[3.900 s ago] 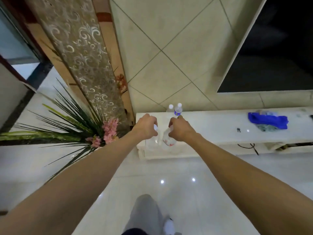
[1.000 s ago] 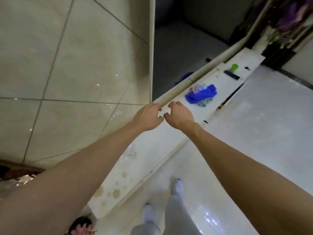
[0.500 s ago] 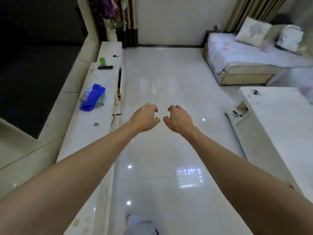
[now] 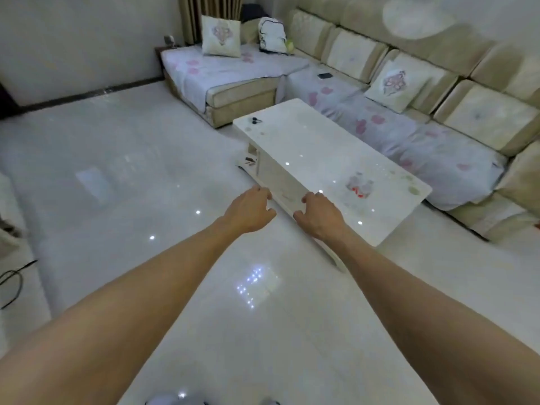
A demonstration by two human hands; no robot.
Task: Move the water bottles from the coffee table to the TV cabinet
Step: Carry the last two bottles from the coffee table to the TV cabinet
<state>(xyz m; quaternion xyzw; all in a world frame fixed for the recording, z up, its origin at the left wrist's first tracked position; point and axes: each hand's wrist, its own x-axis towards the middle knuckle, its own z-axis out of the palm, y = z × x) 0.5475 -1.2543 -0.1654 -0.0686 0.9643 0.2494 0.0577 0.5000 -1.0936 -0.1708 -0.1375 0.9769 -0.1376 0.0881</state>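
A white coffee table (image 4: 306, 147) stands ahead and to the right. Near its right end sit clear water bottles (image 4: 360, 185) with red labels, blurred and close together. My left hand (image 4: 248, 211) and my right hand (image 4: 320, 214) are stretched out in front of me, side by side, over the floor just before the table's near edge. Both hands hold nothing and their fingers are loosely curled and apart. The bottles are to the right of and beyond my right hand. Only the TV cabinet's edge (image 4: 11, 223) shows at the far left.
A long beige corner sofa (image 4: 438, 92) with cushions wraps behind the table. Small dark items (image 4: 255, 120) lie at the table's far corner. A black cable (image 4: 11, 283) trails at the left. Glossy white floor (image 4: 131, 171) spreads to the left.
The view has swung from the TV cabinet wall round to the coffee table and sofa. Earlier my hands were on bottles at the cabinet; now both hold nothing.
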